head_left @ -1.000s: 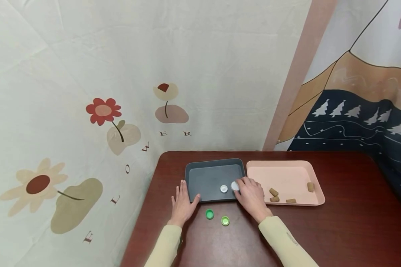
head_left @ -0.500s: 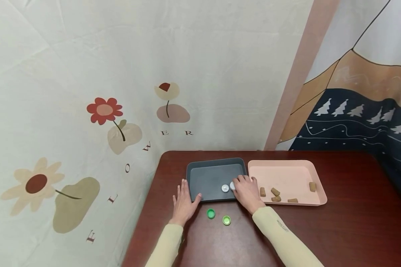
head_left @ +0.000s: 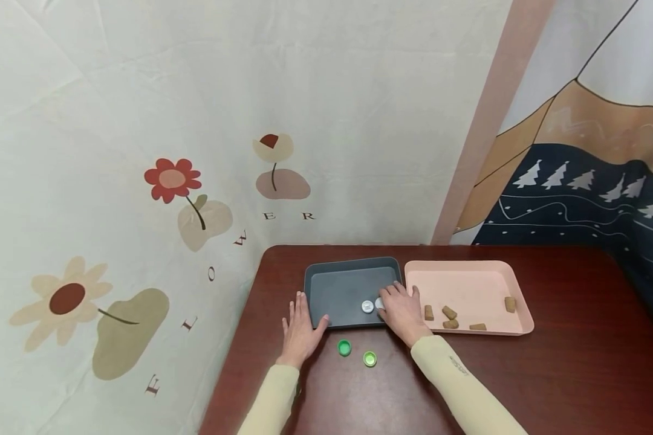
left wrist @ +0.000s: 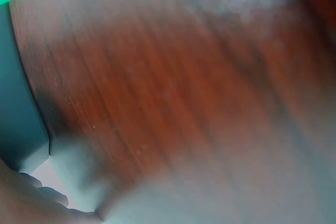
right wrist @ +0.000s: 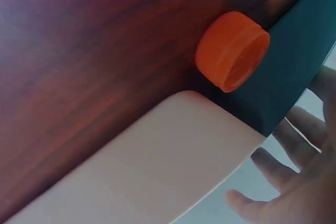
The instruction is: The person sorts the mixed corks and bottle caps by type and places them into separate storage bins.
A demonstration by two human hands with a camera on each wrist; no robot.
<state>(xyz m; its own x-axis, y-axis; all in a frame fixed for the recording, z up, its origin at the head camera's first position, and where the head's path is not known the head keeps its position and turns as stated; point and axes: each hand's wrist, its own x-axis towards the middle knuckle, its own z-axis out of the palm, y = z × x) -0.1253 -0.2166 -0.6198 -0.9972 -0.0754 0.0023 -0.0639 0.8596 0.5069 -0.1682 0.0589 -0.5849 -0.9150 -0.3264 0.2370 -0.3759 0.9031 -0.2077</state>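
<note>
My left hand (head_left: 298, 336) lies with straight, spread fingers along the left end of the dark grey tray (head_left: 337, 264), thumb at its near rim. The left wrist view shows its fingers (left wrist: 26, 203) beside the tray's corner. At the tray's near right corner my right hand (head_left: 402, 311) pinches a white bottle cap (head_left: 380, 303), partly covered by the fingers. A second white bottle cap (head_left: 367, 307) lies just left of it in the tray. In the right wrist view an orange bottle cap (right wrist: 231, 51) stands on its side on the table, close to both trays.
A pink tray (head_left: 462, 266) stands to the right, holding several brown cork pieces (head_left: 449, 312). On the table in front lie a green bottle cap (head_left: 344, 347) and a lime-green bottle cap (head_left: 370, 359). A printed cloth (head_left: 359, 121) hangs behind the table.
My right hand has shifted left with the white cap, nearer the other white cap, uncovering another cork piece in the pink tray. The left hand stays at the grey tray.
</note>
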